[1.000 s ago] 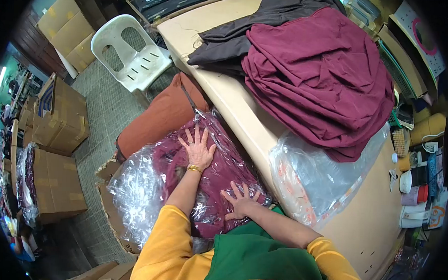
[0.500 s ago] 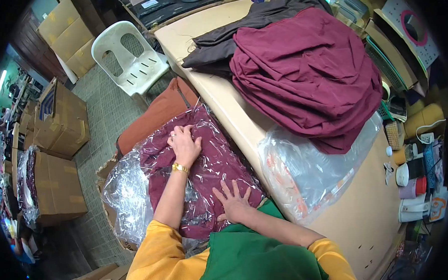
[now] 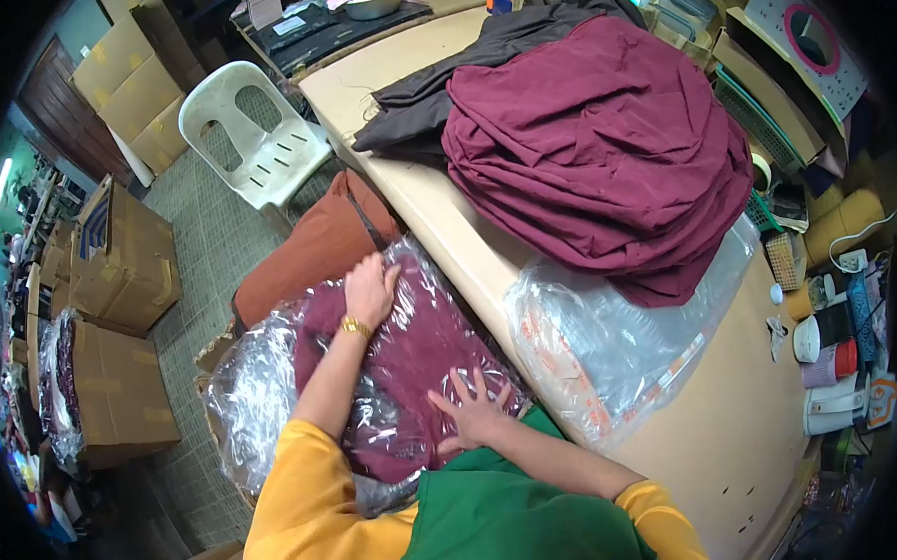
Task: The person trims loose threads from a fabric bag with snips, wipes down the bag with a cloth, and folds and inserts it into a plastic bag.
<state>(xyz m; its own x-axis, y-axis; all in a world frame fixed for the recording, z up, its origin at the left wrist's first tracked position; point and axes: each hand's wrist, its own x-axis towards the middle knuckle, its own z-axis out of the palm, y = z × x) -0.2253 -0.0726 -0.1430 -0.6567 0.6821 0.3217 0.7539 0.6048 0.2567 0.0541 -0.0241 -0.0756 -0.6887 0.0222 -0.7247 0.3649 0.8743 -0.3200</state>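
A clear plastic bag [image 3: 263, 392] with maroon fabric [image 3: 422, 324] inside lies in an open cardboard box beside the table. My left hand [image 3: 370, 295], a gold bracelet on its wrist, has its fingers curled on the far part of the bag, pinching the plastic. Nearer to me, my right hand [image 3: 475, 413] presses on the bagged fabric with its fingers spread. Against the far side of the bag rests a folded rust-brown cloth [image 3: 315, 239]. Most of the box is hidden under the bag.
On the table [image 3: 682, 430] are a big maroon fabric pile [image 3: 594, 156], dark cloth [image 3: 416, 98] and another clear plastic bag [image 3: 616, 337]. A white plastic chair [image 3: 260, 137] stands beyond the box. Cardboard boxes [image 3: 119, 366] stand at left; cups and baskets line the right edge.
My left hand's fingers have gone from lying on the bag to curling into the plastic. My right hand stays spread on the fabric. The view has shifted slightly.
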